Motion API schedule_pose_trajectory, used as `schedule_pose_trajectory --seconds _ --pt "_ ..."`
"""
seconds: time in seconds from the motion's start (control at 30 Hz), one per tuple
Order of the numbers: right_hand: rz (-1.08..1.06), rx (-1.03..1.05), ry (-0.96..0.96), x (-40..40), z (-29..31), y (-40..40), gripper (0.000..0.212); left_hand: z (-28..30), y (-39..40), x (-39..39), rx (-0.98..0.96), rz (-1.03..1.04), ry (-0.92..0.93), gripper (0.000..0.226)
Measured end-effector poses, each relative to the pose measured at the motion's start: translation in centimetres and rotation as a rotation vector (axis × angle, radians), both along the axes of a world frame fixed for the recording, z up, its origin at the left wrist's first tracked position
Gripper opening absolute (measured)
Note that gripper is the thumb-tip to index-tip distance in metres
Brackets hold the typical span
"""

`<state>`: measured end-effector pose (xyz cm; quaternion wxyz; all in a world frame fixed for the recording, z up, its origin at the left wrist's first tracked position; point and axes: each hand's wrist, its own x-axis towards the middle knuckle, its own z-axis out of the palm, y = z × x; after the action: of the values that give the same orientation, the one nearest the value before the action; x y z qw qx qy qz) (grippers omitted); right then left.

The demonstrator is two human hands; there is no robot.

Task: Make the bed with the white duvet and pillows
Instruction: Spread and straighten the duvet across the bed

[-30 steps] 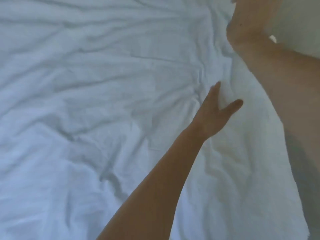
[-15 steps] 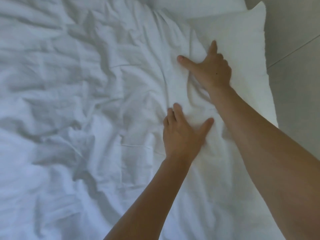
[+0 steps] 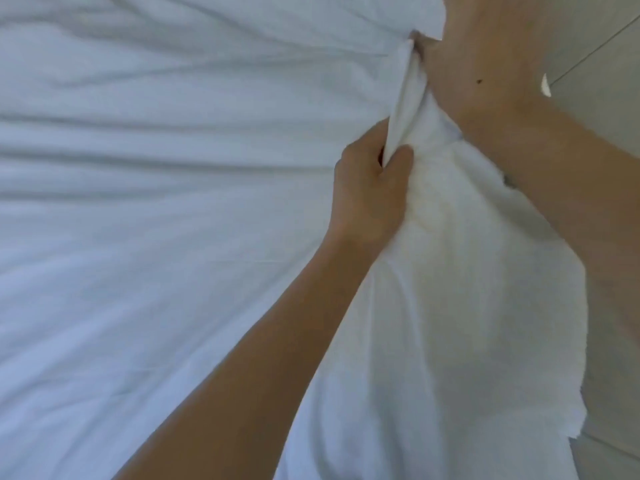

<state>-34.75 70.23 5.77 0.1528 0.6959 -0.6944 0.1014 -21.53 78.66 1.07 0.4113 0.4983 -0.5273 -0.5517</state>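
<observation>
The white duvet [image 3: 173, 220] fills most of the head view, with long creases running toward my hands. My left hand [image 3: 372, 188] grips a raised fold of the duvet between thumb and curled fingers. That fold runs up as a taut ridge to my right hand [image 3: 481, 60] at the top edge, whose thumb presses on it; its fingers are cut off by the frame. Brighter white bedding [image 3: 467, 306] lies under my forearms along the bed's right side. I cannot tell whether it is a pillow or the duvet.
A grey tiled floor [image 3: 602, 46] shows to the right of the bed. The bedding's right edge [image 3: 585, 306] runs down beside my right forearm, and a strip of floor [image 3: 616, 459] shows at the bottom right corner.
Both hands lay flat on the bedding half a second ago. Now they have closed on a fold of the duvet and pulled it taut between them, and the view has come much closer.
</observation>
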Motion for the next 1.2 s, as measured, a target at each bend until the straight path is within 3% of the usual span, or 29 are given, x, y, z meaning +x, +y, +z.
schedule_pose_trajectory --seconds 0.03,0.1,0.17,0.23,0.37,0.47,0.5,0.57,0.67,0.77,0.9,1.07,1.13,1.2 --pt "-0.023 0.029 0.045 -0.6 -0.8 -0.1 0.033 -1.1 0.4 -1.1 -0.019 -0.051 -0.052 0.023" --pt "-0.18 0.212 0.098 -1.9 -3.9 0.5 0.057 -4.6 2.5 -2.8 -0.075 -0.212 -0.405 0.049" --pt "-0.372 0.35 -0.003 -2.2 -6.6 2.3 0.066 -7.0 4.9 -3.6 -0.197 -0.243 -0.625 0.062" --pt "-0.339 0.3 -0.062 -0.9 -7.1 4.8 0.065 -7.5 6.3 -3.4 -0.281 -0.188 -0.62 0.064" --pt "-0.062 0.118 -0.134 5.4 -5.0 13.4 0.06 -9.7 8.2 -0.5 -0.362 0.028 -0.71 0.045" --pt "0.13 0.241 -0.13 7.0 -7.4 19.5 0.05 -11.3 10.7 2.3 -0.322 0.208 -0.771 0.045" --pt "0.103 0.285 -0.092 5.6 -8.8 20.6 0.051 -11.5 11.5 3.0 -0.283 0.224 -0.746 0.045" --pt "-0.153 0.311 -0.072 1.0 -11.2 20.9 0.062 -12.0 12.8 4.0 -0.218 0.166 -0.796 0.048" --pt "-0.528 0.349 -0.201 -3.5 -12.4 20.4 0.074 -12.8 14.7 5.3 -0.245 -0.024 -0.959 0.055" --pt "-0.487 0.386 -0.205 -2.5 -12.1 20.9 0.066 -13.2 16.2 6.8 -0.213 -0.079 -1.037 0.058" --pt "-0.421 0.29 -0.168 0.0 -10.8 23.6 0.066 -13.4 19.0 8.8 -0.228 -0.158 -1.104 0.06" --pt "0.024 0.263 -0.08 5.8 -12.3 31.2 0.057 -15.2 25.2 14.1 -0.264 -0.219 -1.16 0.056" --pt "-0.097 0.246 -0.065 4.2 -14.5 34.9 0.055 -16.2 29.0 17.3 -0.261 -0.243 -1.189 0.056" --pt "-0.353 0.222 -0.15 2.0 -16.2 38.5 0.058 -16.9 33.4 20.4 -0.233 -0.283 -1.217 0.057"
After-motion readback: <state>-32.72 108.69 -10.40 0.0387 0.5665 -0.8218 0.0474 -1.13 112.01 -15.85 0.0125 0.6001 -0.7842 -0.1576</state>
